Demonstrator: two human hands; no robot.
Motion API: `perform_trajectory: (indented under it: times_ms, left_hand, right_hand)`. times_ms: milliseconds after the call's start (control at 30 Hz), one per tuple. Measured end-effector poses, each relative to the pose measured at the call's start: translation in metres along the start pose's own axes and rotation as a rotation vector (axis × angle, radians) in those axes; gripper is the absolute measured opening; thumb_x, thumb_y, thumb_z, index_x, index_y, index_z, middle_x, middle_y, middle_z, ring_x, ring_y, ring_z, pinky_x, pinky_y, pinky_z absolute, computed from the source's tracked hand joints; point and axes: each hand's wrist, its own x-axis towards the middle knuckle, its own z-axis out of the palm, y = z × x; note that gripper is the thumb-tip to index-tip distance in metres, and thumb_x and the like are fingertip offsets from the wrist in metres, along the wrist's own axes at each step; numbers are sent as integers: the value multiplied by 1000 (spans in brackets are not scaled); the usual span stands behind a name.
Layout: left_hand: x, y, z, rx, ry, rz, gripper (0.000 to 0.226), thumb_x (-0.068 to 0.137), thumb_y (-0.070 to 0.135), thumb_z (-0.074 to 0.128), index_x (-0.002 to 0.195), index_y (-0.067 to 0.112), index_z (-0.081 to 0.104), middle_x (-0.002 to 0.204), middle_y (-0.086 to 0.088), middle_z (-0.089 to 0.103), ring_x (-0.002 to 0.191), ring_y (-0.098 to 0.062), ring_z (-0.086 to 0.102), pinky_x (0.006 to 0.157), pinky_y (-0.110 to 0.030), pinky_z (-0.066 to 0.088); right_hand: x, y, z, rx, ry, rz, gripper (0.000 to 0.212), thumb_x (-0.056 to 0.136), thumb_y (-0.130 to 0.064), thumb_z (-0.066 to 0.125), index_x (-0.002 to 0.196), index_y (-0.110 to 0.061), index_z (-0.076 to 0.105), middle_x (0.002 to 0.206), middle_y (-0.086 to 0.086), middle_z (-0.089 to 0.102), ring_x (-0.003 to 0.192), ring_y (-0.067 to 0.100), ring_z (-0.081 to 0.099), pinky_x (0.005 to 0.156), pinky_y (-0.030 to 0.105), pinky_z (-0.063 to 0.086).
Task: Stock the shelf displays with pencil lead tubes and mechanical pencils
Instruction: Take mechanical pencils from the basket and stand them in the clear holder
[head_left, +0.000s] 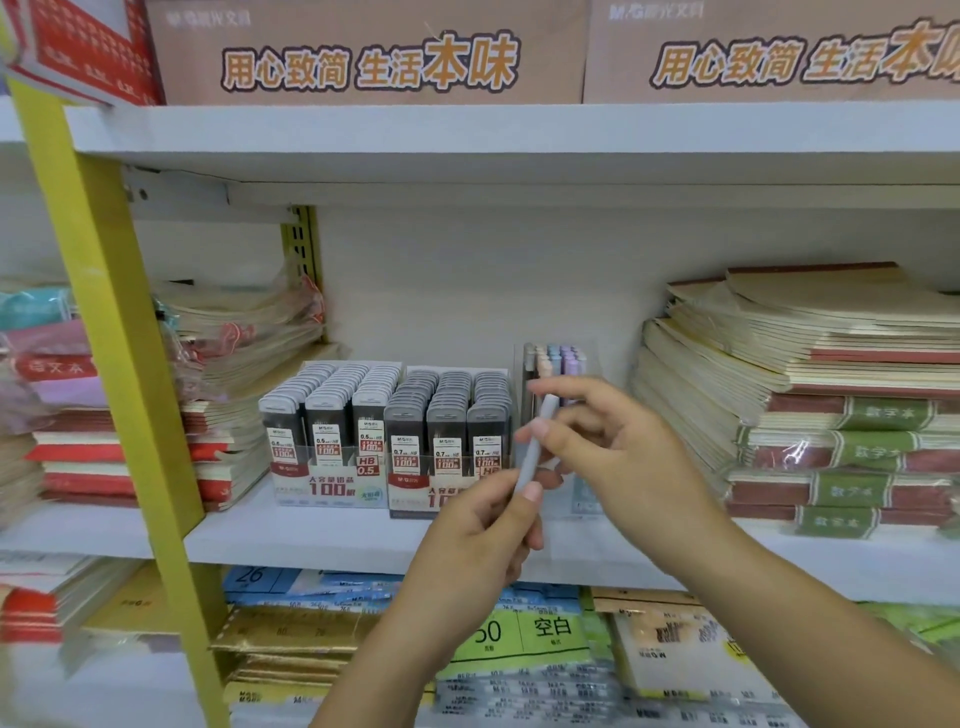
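Both hands meet on one pale grey mechanical pencil, held nearly upright in front of the middle shelf. The left hand pinches its lower end between thumb and curled fingers. The right hand has the upper half, with the thumb pressed on the barrel from the near side and the fingers curled behind it. The forefinger reaches out over the top end.

Just behind the grip, and a little above it, stands a clear pencil holder with pastel pencils upright in it. Directly left of the grip is the 0.7 lead tube display, its rows full of grey-capped tubes. Touching that on its far side is the 0.5 lead tube display, equally full. Well off to the right of the hands rise stacks of wrapped notebooks. More notebooks lean beyond the lead displays, by a yellow upright. Above everything sit brown cartons.
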Motion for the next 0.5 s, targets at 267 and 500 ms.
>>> perform_trajectory:
  times_ms: [267,500]
  left_hand:
    - [38,34,-21,1152,354,569,54,86,52,65,134,30,60,134,7,58,130,-16,45,110,-36,36]
    - [62,23,-33,1494,101,353,66,90,68,48,149,42,35,162,11,31,152,-14,20,125,-46,9]
  right_hand:
    - [36,-10,-64,-88,376,-215,26,94,-10,60,99,-33,48,82,-4,73,90,10,70,75,28,55]
    - [50,35,-63,-401,216,-99,21,92,-19,65,96,-35,52,84,-7,67,81,4,62,67,10,44]
